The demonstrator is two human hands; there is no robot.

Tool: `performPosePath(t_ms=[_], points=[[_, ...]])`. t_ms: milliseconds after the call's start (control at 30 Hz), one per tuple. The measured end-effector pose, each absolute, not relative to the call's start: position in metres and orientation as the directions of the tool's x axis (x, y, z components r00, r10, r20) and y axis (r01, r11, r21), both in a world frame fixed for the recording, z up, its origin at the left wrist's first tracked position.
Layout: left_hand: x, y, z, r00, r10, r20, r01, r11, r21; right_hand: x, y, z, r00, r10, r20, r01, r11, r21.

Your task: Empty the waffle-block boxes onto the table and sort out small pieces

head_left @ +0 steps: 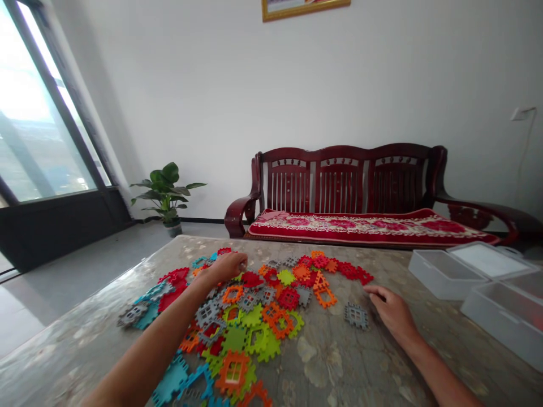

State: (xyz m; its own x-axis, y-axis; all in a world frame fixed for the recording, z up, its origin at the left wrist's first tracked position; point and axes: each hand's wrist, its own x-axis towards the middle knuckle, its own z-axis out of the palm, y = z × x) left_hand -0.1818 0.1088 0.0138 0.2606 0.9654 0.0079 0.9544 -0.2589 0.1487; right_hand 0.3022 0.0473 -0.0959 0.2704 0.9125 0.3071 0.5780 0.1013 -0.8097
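A spread of toothed plastic building tiles in orange, red, green, blue and grey lies on the table [314, 373]. Over the far side of the spread, my left hand [230, 265] reaches with curled fingers; what they hold, if anything, is hidden. My right hand [392, 310] rests low at the right of the tiles, fingers bent and a little apart, with nothing visible in them. Just beyond its fingertips lies a red tile [363, 275]. A grey window tile [356, 315] lies apart to its left. An orange tile [233, 371] with a window sits near the front.
Clear plastic boxes [445, 277] with a lid stand at the table's right. Behind the table is a dark red wooden bench [335, 175] with a patterned cover [360, 226]. A potted plant [167, 192] stands on the floor at the left, near a glass door [46, 113].
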Motion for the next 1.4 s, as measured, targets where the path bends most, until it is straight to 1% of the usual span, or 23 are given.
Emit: performPosePath(t_ms=[100, 200, 267, 333, 500, 567, 667, 733, 800, 900, 967, 1067, 1167, 1233, 1267, 1333, 1400], points=[[-0.189, 0.100, 0.030, 0.257, 0.965, -0.058, 0.959, -0.248, 0.135, 0.301, 0.047, -0.096, 0.269, 0.912, 0.309, 0.578, 0.104, -0.809], [-0.169, 0.102, 0.038, 0.335, 0.938, -0.085, 0.930, -0.315, 0.188, 0.300, 0.048, -0.095, 0.263, 0.914, 0.309, 0.574, 0.109, -0.812], [-0.138, 0.109, 0.036, 0.450, 0.892, -0.049, 0.869, -0.424, 0.256, 0.300, 0.048, -0.094, 0.265, 0.914, 0.306, 0.572, 0.107, -0.813], [-0.097, 0.117, 0.029, 0.514, 0.857, -0.015, 0.827, -0.492, 0.271, 0.300, 0.049, -0.095, 0.267, 0.914, 0.306, 0.572, 0.105, -0.814], [-0.006, 0.137, 0.000, 0.503, 0.863, -0.039, 0.838, -0.477, 0.265, 0.301, 0.048, -0.098, 0.262, 0.907, 0.330, 0.590, 0.120, -0.798], [0.012, 0.143, -0.009, 0.472, 0.878, -0.080, 0.867, -0.446, 0.223, 0.302, 0.046, -0.097, 0.266, 0.880, 0.394, 0.632, 0.149, -0.760], [0.018, 0.148, -0.016, 0.441, 0.892, -0.101, 0.888, -0.418, 0.189, 0.304, 0.050, -0.096, 0.226, 0.829, 0.512, 0.742, 0.195, -0.642], [0.012, 0.149, -0.018, 0.450, 0.889, -0.083, 0.884, -0.430, 0.183, 0.306, 0.060, -0.094, 0.207, 0.821, 0.533, 0.809, 0.163, -0.564], [0.002, 0.149, -0.017, 0.472, 0.880, -0.059, 0.873, -0.457, 0.169, 0.307, 0.076, -0.094, 0.233, 0.842, 0.487, 0.849, 0.068, -0.523], [-0.014, 0.145, -0.015, 0.524, 0.851, -0.042, 0.846, -0.513, 0.146, 0.304, 0.105, -0.091, 0.267, 0.888, 0.375, 0.874, -0.059, -0.482], [-0.024, 0.142, -0.012, 0.557, 0.830, -0.040, 0.827, -0.548, 0.127, 0.296, 0.120, -0.089, 0.207, 0.924, 0.321, 0.890, -0.042, -0.455], [-0.040, 0.135, -0.007, 0.588, 0.808, -0.020, 0.805, -0.583, 0.112, 0.278, 0.129, -0.086, 0.068, 0.960, 0.271, 0.904, 0.055, -0.424], [-0.059, 0.122, -0.001, 0.605, 0.796, 0.028, 0.786, -0.603, 0.134, 0.257, 0.121, -0.088, 0.000, 0.959, 0.285, 0.910, 0.118, -0.398], [-0.077, 0.112, 0.004, 0.567, 0.819, 0.084, 0.805, -0.573, 0.153, 0.244, 0.111, -0.090, -0.061, 0.951, 0.302, 0.908, 0.179, -0.378], [-0.087, 0.107, 0.007, 0.517, 0.847, 0.119, 0.832, -0.531, 0.161, 0.238, 0.106, -0.090, -0.097, 0.947, 0.306, 0.905, 0.212, -0.369], [-0.112, 0.098, 0.011, 0.360, 0.914, 0.184, 0.904, -0.391, 0.174, 0.229, 0.098, -0.090, -0.155, 0.941, 0.302, 0.894, 0.264, -0.362], [-0.143, 0.091, 0.014, 0.159, 0.962, 0.222, 0.962, -0.202, 0.184, 0.222, 0.093, -0.090, -0.184, 0.939, 0.292, 0.880, 0.290, -0.377]])
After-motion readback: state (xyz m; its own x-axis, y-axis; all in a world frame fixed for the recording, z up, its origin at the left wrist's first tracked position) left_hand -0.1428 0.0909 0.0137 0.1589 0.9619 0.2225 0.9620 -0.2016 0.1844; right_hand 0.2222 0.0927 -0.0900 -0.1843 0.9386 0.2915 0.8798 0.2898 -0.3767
